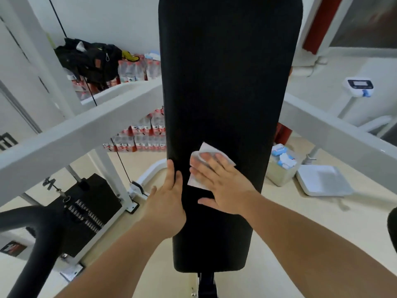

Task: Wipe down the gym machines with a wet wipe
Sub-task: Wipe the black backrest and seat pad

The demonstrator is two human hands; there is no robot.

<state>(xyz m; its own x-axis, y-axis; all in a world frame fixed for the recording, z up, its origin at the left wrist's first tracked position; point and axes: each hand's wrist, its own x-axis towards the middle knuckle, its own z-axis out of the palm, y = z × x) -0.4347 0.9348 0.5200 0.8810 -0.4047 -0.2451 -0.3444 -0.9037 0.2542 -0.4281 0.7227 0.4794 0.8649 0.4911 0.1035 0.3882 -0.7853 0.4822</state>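
Wipe (211, 166) lies flat on the black pad (225, 93), on its lower half, pinned under the right hand (223, 186). Right fingers (203, 167) are spread and flat on the sheet, pressing, not pinching; thumb lies on bare pad below it. Left hand (166, 203) wraps the pad's left edge, fingers curled round the side, bracing.

Step judged: wiping the pad face. Most of the pad lies above the hand, so much probably remains.

To do it well:
- keep the palm flat so the whole sheet bears on the pad;
- run long overlapping passes along the pad's length, edge to edge;
- hold the left-hand brace so the pad does not swing;
- refold if a corner lifts; one corner sticks out past the fingertips.

Surface: matt, finely textured, dark; wet streaks cannot be told on it.

Room: white frame (90, 130) crosses behind the pad on both sides. Weight stack (86, 209) low left. Bottle packs (148, 134) and a black bag (90, 59) on the left. Scale (322, 181) on the pale floor, right.
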